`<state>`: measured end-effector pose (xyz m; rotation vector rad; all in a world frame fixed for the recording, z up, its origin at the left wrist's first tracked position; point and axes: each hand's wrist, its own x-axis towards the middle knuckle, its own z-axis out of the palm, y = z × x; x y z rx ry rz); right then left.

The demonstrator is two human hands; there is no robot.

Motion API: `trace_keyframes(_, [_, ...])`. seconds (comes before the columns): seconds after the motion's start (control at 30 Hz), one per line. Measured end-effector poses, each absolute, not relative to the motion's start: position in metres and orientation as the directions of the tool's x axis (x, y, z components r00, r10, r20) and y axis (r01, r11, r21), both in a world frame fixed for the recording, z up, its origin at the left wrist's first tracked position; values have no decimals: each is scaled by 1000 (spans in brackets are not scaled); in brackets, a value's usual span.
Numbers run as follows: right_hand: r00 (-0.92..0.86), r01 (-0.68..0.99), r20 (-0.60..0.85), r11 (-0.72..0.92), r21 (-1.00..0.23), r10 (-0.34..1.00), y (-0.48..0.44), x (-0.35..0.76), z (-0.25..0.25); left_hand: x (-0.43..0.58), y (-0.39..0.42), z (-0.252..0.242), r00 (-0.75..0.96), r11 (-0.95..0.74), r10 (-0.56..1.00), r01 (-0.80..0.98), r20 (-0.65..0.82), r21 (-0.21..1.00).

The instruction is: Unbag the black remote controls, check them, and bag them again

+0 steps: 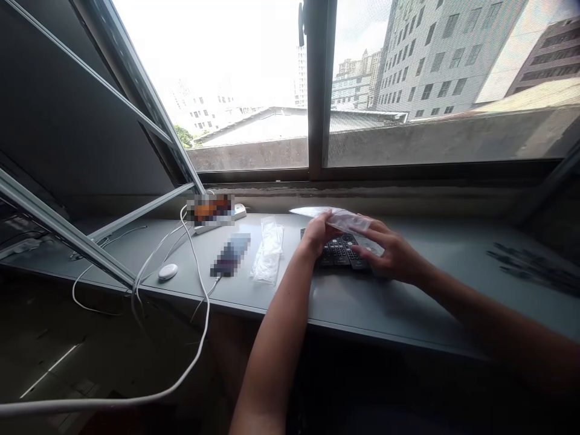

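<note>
A clear plastic bag (348, 221) is held up between my two hands, over the far part of the desk. My left hand (318, 234) pinches its left part, the fingertips partly hidden behind the film. At the bag's right end, my right hand (393, 252) has its fingers on the film and its thumb lower down, with the bag's edge between them. Right below lie several black remote controls (338, 257) side by side, partly covered by the hands and the bag. Left of them is a stack of flat clear plastic bags (268, 257).
A phone (230, 255) with a charging cable, a round white object (168, 272) and a white power strip (240, 211) lie leftward. White cables (199, 338) hang over the front edge. Blurred dark items (530, 266) lie at right. A metal frame (149, 103) slants at left.
</note>
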<state>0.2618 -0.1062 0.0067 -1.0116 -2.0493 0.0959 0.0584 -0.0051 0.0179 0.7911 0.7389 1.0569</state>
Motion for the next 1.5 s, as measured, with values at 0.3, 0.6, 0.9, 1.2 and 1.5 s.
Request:
trace_keyframes(0.3, [-343,576,622,681,-453,704,-112,260,12,50,-1,23,-31,85,991,-585,-127,806])
trace_keyframes(0.6, [-318,600,561,620,-505,764,-114,257,14,49,3,18,21,119,991,-628,-136,769])
trace_keyframes(0.9, [-293,562,571,621,-546,767,-117,259,16,36,9,14,-157,-12,980,-660,-122,751])
trace_keyframes(1.2, [-295,573,570,619,-537,767,-119,255,16,47,-1,18,273,200,960,-533,-57,822])
trace_keyframes(1.5, [-166,617,674,609,-498,720,-114,254,9,49,-6,22,292,197,956,-568,-28,799])
